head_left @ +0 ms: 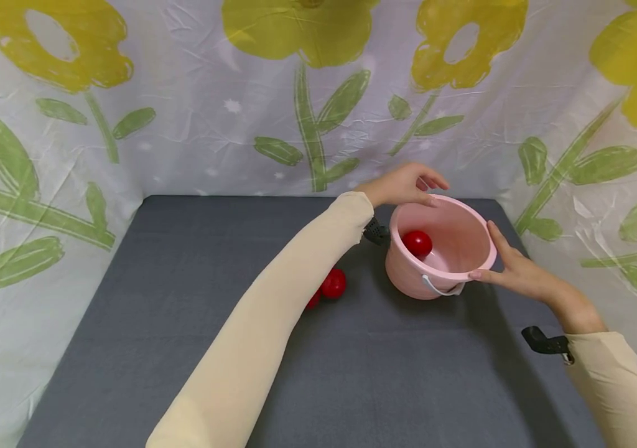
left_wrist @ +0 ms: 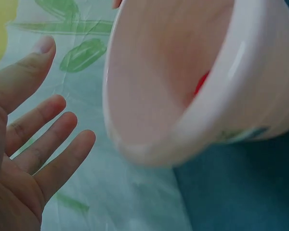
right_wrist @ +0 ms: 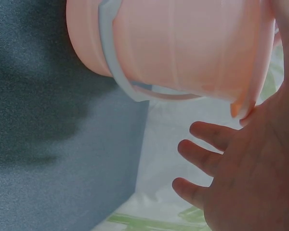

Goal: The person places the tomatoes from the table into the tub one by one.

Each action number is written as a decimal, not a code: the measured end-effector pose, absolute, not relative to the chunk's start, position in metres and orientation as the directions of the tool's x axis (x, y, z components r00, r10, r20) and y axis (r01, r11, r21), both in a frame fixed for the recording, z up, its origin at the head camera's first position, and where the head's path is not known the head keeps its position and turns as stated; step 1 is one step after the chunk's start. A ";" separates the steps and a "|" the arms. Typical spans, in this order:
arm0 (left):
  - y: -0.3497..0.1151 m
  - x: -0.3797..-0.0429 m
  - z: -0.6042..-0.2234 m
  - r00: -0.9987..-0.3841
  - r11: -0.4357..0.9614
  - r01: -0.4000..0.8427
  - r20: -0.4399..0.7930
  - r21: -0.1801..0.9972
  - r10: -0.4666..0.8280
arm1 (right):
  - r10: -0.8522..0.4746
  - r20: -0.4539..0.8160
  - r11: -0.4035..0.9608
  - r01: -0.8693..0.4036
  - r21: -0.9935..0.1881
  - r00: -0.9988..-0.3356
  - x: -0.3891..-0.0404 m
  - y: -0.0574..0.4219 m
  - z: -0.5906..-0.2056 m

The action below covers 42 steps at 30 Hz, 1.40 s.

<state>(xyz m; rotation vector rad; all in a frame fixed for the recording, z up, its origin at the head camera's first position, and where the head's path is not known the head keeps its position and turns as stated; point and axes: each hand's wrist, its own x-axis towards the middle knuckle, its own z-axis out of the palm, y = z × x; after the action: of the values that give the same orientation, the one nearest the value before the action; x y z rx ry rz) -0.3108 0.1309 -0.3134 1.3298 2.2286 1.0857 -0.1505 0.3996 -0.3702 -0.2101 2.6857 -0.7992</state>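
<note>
Touching the pink bucket right of centre in the head view, the right hand spreads wide; a red ball lies inside, the empty left hand loose at its upper left. Left wrist: spread fingers, left side. Right wrist: straight fingers, lower right.

The bucket at 3 o'clock is pale pink, its handle whitish, the ball within it red. The bench is plain dark grey; yellow flowers and green leaves pattern the white sheet at 12 o'clock.
</note>
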 end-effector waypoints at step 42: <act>-0.034 -0.296 -0.428 -0.581 0.507 0.603 -0.096 0.616 0.808 | -0.232 -0.255 0.845 -0.064 -0.531 -0.939 -0.148 0.397 -0.369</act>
<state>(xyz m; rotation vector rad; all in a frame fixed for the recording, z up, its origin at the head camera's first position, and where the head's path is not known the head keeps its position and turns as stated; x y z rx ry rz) -0.2955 -0.0344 -0.4280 1.1704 2.3812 0.7595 -0.1480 0.3973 -0.3692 -0.2236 2.7124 -0.7652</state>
